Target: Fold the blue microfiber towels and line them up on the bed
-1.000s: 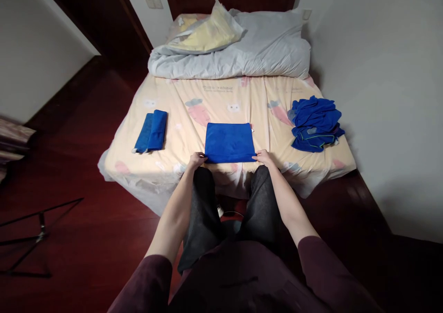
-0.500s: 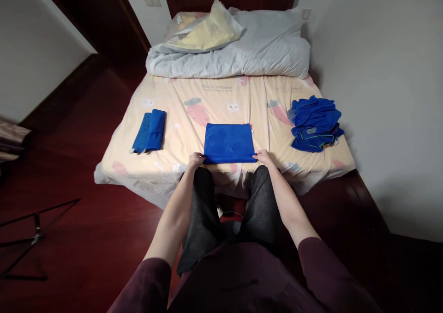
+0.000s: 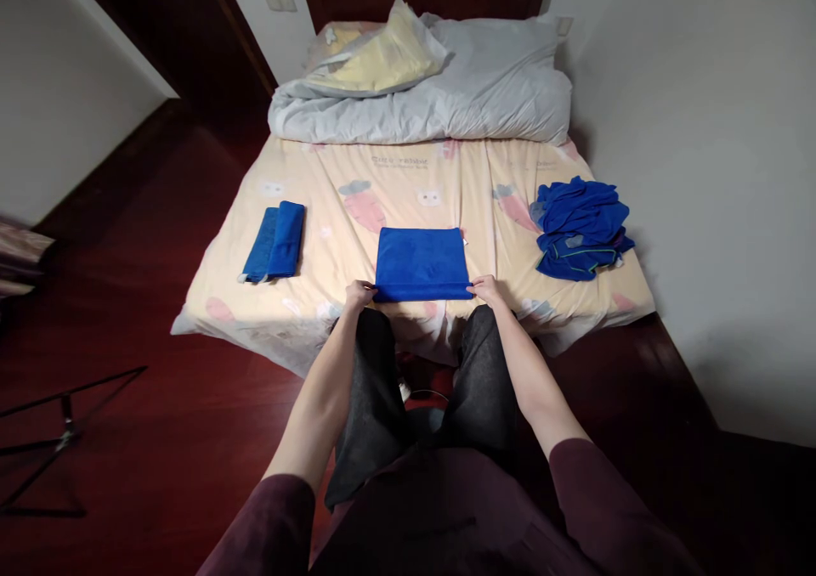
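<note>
Pale walls rise above dark-red flooring.

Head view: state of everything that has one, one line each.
Middle blue cloth, spread flat, near edge folded over
Left hand, pinching its near left corner
Right hand, pinching its near right corner
Left blue cloth bundle, folded
Right blue cloth pile, crumpled
Carrot-print sheet, spread, wrinkled
Light-gray quilt, bunched at far end

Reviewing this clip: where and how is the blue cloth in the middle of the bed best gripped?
Probably at both ends of its near edge, one hand coming from each side. The blue cloth lies flat and roughly rectangular, with a narrow folded strip along that edge giving two ends to pinch. The left hand and right hand hold it there.
</note>
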The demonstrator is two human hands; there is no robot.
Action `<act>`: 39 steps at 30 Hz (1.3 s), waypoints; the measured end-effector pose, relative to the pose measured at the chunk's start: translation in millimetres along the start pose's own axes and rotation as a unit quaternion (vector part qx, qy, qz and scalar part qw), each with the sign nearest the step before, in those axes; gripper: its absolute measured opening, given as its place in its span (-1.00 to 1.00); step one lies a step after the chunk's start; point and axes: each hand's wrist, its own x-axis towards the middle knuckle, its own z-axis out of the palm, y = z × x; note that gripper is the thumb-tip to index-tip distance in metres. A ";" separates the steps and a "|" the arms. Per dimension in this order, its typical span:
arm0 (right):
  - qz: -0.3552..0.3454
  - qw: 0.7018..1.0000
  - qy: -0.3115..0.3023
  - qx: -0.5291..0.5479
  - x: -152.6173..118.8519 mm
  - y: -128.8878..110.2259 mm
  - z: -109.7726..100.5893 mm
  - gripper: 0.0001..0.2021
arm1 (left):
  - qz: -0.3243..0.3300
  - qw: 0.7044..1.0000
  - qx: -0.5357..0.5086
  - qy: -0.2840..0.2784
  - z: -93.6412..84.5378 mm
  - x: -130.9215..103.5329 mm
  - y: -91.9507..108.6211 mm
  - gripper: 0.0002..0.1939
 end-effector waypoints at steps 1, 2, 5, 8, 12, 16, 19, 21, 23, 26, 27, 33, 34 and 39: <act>0.003 1.000 0.001 -0.002 0.2 0.1 0.0 -0.71 | 0.000 1.000 0.006 0.000 0.0 0.1 0.3 -0.72; 0.005 1.000 0.002 -0.004 0.5 0.1 0.1 -0.71 | 0.001 1.000 0.011 0.000 0.0 0.0 0.6 -0.72; 0.009 1.000 0.001 -0.015 0.9 0.1 1.1 -0.70 | 0.009 1.000 0.029 0.002 0.7 -0.6 1.6 -0.74; 0.004 0.999 -0.001 -0.035 0.1 -0.4 1.9 -0.70 | 0.024 0.999 0.046 0.004 0.9 -2.6 2.7 -0.76; -0.022 0.997 0.006 -0.072 -6.8 -3.5 -1.1 -0.76 | 0.062 0.995 0.076 0.019 -1.9 -11.1 6.5 -0.73; -0.138 0.978 0.031 -0.151 -24.8 -10.5 -7.9 -0.70 | 0.146 0.983 0.101 0.038 -4.7 -25.4 15.3 -0.67; -0.300 0.920 -0.004 -0.254 -42.8 -16.7 -10.5 -0.74 | 0.262 0.955 0.139 0.010 -3.6 -33.0 21.2 -0.70; -0.364 0.881 -0.048 -0.299 -53.3 -20.8 -9.5 -0.75 | 0.301 0.940 0.160 -0.018 -2.0 -34.5 22.7 -0.70; -0.378 0.860 -0.078 -0.334 -60.5 -25.0 -6.9 -0.72 | 0.297 0.939 0.168 -0.033 -0.2 -33.8 22.3 -0.65; -0.348 0.856 -0.093 -0.372 -64.8 -30.7 -2.2 -0.62 | 0.291 0.937 0.187 -0.042 1.7 -31.3 20.8 -0.52; -0.336 0.857 -0.095 -0.380 -64.9 -32.3 -0.9 -0.59 | 0.289 0.936 0.194 -0.043 2.2 -30.5 20.4 -0.48; -0.306 0.861 -0.098 -0.394 -59.9 -35.9 3.2 -0.51 | 0.278 0.931 0.234 -0.047 4.9 -27.3 20.7 -0.34; -0.306 0.861 -0.098 -0.394 -58.6 -36.0 3.5 -0.49 | 0.277 0.930 0.238 -0.048 5.2 -27.3 21.1 -0.33; -0.303 0.859 -0.085 -0.403 -51.8 -36.7 6.8 -0.50 | 0.269 0.930 0.247 -0.043 8.0 -30.3 24.8 -0.35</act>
